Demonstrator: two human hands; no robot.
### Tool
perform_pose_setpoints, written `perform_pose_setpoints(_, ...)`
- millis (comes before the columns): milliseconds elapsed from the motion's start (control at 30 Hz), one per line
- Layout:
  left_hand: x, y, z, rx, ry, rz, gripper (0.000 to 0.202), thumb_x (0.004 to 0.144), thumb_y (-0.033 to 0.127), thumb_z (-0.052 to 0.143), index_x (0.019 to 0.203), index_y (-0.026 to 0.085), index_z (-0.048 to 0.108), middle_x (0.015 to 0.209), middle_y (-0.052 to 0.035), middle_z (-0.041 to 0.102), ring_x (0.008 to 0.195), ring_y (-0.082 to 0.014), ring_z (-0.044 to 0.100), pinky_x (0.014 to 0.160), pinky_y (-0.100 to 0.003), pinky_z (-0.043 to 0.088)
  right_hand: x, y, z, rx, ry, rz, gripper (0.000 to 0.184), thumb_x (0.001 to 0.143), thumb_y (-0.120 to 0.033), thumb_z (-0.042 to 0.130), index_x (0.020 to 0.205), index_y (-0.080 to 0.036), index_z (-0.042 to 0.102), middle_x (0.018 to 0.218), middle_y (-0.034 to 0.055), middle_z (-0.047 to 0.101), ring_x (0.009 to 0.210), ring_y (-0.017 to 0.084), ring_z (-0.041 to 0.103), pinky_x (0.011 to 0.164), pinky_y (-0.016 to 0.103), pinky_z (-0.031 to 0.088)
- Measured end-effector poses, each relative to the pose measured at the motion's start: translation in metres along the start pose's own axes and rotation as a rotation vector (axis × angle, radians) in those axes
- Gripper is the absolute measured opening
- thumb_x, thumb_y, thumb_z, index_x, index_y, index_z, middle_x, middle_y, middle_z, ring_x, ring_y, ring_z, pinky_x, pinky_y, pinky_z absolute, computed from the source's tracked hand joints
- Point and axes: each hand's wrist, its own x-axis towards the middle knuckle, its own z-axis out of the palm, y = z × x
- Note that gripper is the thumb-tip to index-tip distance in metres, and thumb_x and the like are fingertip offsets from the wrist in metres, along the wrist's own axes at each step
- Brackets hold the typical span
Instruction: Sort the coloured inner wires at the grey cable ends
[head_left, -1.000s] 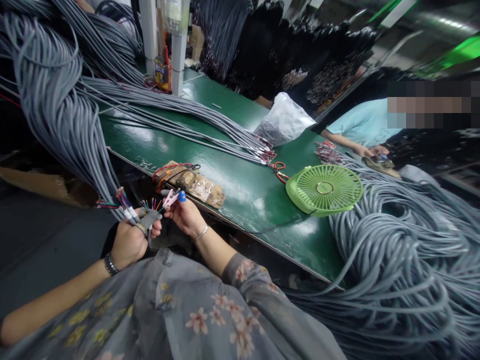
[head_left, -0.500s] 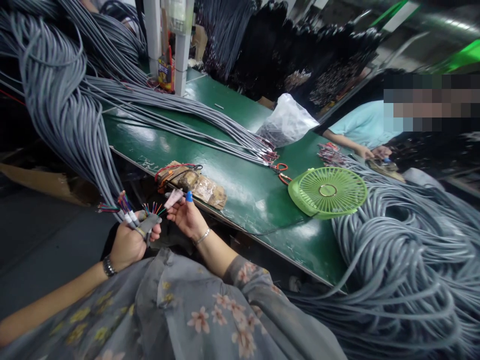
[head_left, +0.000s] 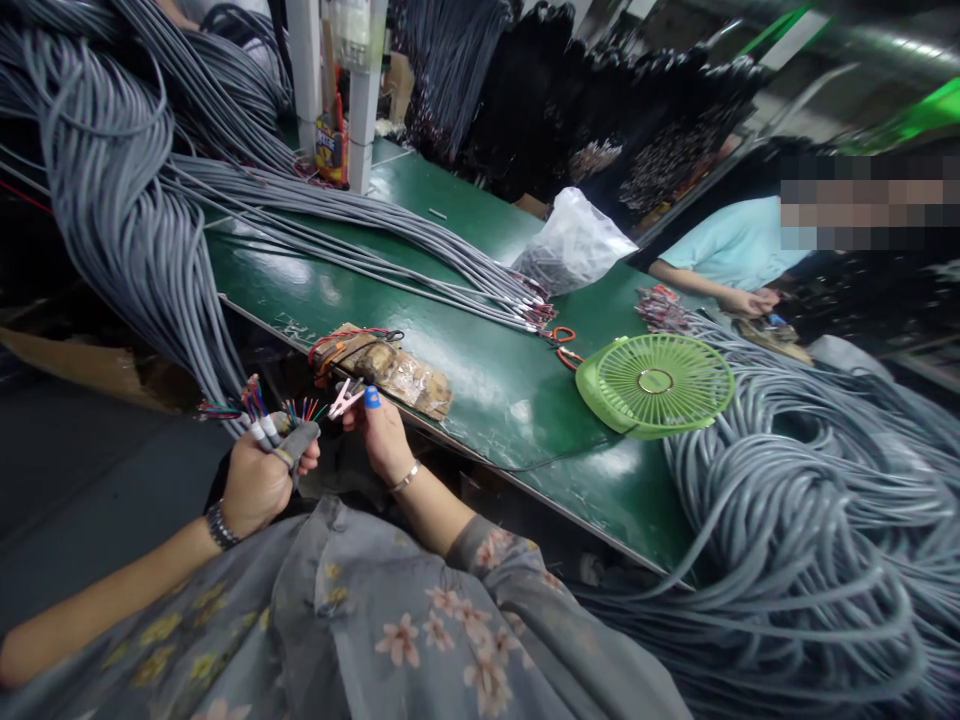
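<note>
My left hand [head_left: 259, 480] is closed around the stripped ends of several grey cables [head_left: 259, 425], whose coloured inner wires [head_left: 304, 409] fan out above my fist. Grey finger covers sit on that hand. My right hand [head_left: 379, 430], with a blue cap on one fingertip, pinches a small pink tool [head_left: 345, 398] right beside those coloured wires. Both hands hover just in front of the near edge of the green table [head_left: 480, 380].
A thick hank of grey cables [head_left: 112, 200] hangs at left and runs across the table. A taped brown block with red wire [head_left: 382, 365] lies by the edge. A green fan [head_left: 652, 382], a plastic bag [head_left: 574, 245] and a cable coil [head_left: 810, 540] lie right. Another person [head_left: 735, 265] works opposite.
My right hand has brought the pink tool a little closer to the coloured wire ends. My left hand keeps its grip on the cables.
</note>
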Motion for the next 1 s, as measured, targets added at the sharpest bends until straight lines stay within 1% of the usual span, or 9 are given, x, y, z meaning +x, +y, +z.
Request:
perform_pose_setpoints(67, 0.000, -0.001, 0.000, 0.012, -0.004, 0.013, 0.039, 0.038, 0.040, 0.096, 0.053, 0.019, 0.066, 0.043, 0.0021, 0.065, 0.037, -0.0091, 0.055, 0.038, -0.019, 0.042, -0.001, 0.001, -0.001, -0.061, 0.023, -0.040, 0.054, 0.082, -0.075, 0.071, 0.073, -0.022, 0.069, 0.064, 0.0002, 0.063, 0.063, 0.014, 0.056, 0.064, 0.028, 0.051)
perform_pose_setpoints(133, 0.000, -0.001, 0.000, 0.015, -0.006, 0.022, 0.039, 0.038, 0.040, 0.096, 0.054, 0.019, 0.067, 0.042, 0.0023, 0.064, 0.037, -0.0093, 0.055, 0.038, -0.019, 0.042, 0.000, 0.001, 0.000, -0.024, -0.006, 0.033, 0.053, 0.083, -0.074, 0.071, 0.077, -0.021, 0.070, 0.066, 0.0000, 0.063, 0.064, 0.014, 0.056, 0.063, 0.027, 0.051)
perform_pose_setpoints(233, 0.001, -0.001, 0.000, 0.028, -0.010, 0.035, 0.039, 0.038, 0.040, 0.095, 0.053, 0.020, 0.065, 0.043, 0.0025, 0.064, 0.037, -0.0093, 0.055, 0.038, -0.019, 0.041, 0.004, -0.001, 0.004, 0.125, -0.087, 0.182, 0.052, 0.086, -0.072, 0.070, 0.089, -0.020, 0.073, 0.071, 0.0005, 0.065, 0.067, 0.014, 0.058, 0.061, 0.024, 0.050)
perform_pose_setpoints(333, 0.001, -0.003, -0.002, 0.051, -0.016, 0.051, 0.035, 0.042, 0.038, 0.093, 0.053, 0.020, 0.064, 0.044, 0.0017, 0.064, 0.038, -0.0093, 0.055, 0.039, -0.019, 0.041, 0.006, -0.002, 0.008, 0.219, -0.078, 0.215, 0.048, 0.088, -0.067, 0.072, 0.095, -0.020, 0.074, 0.073, 0.0013, 0.067, 0.071, 0.014, 0.060, 0.063, 0.023, 0.051)
perform_pose_setpoints(533, 0.003, -0.012, -0.007, 0.101, -0.017, 0.054, 0.030, 0.047, 0.036, 0.089, 0.056, 0.020, 0.066, 0.046, 0.0010, 0.065, 0.040, -0.0113, 0.056, 0.040, -0.021, 0.042, 0.006, -0.001, 0.014, 0.264, 0.003, 0.207, 0.041, 0.089, -0.060, 0.075, 0.086, -0.020, 0.073, 0.076, 0.0023, 0.069, 0.073, 0.015, 0.062, 0.066, 0.025, 0.053)
perform_pose_setpoints(667, 0.003, -0.012, -0.007, 0.092, -0.026, 0.052, 0.027, 0.045, 0.034, 0.089, 0.056, 0.020, 0.068, 0.045, 0.0005, 0.066, 0.039, -0.0121, 0.056, 0.040, -0.022, 0.042, 0.003, -0.001, 0.013, 0.282, 0.005, 0.244, 0.043, 0.090, -0.063, 0.072, 0.087, -0.020, 0.072, 0.078, 0.0030, 0.069, 0.073, 0.015, 0.062, 0.064, 0.024, 0.053)
perform_pose_setpoints(833, 0.000, -0.010, -0.010, 0.083, -0.018, 0.062, 0.023, 0.044, 0.032, 0.086, 0.049, 0.020, 0.067, 0.043, -0.0006, 0.066, 0.038, -0.0118, 0.056, 0.039, -0.022, 0.042, -0.002, -0.002, 0.005, 0.362, 0.030, 0.340, 0.050, 0.091, -0.068, 0.067, 0.080, -0.019, 0.067, 0.074, 0.0030, 0.068, 0.066, 0.014, 0.060, 0.058, 0.023, 0.051)
perform_pose_setpoints(900, -0.001, -0.011, -0.013, 0.087, -0.014, 0.067, 0.024, 0.044, 0.032, 0.087, 0.049, 0.020, 0.066, 0.044, -0.0007, 0.065, 0.038, -0.0115, 0.056, 0.039, -0.022, 0.042, -0.004, -0.002, 0.001, 0.368, 0.039, 0.347, 0.050, 0.093, -0.067, 0.066, 0.080, -0.019, 0.067, 0.075, 0.0035, 0.069, 0.066, 0.013, 0.060, 0.057, 0.022, 0.050)
perform_pose_setpoints(1000, 0.001, -0.014, -0.018, 0.111, -0.019, 0.072, 0.024, 0.047, 0.033, 0.087, 0.051, 0.020, 0.067, 0.045, -0.0011, 0.066, 0.040, -0.0123, 0.057, 0.040, -0.022, 0.042, -0.007, -0.002, -0.006, 0.334, 0.041, 0.318, 0.047, 0.093, -0.064, 0.068, 0.080, -0.019, 0.068, 0.074, 0.0027, 0.070, 0.064, 0.013, 0.059, 0.056, 0.021, 0.049)
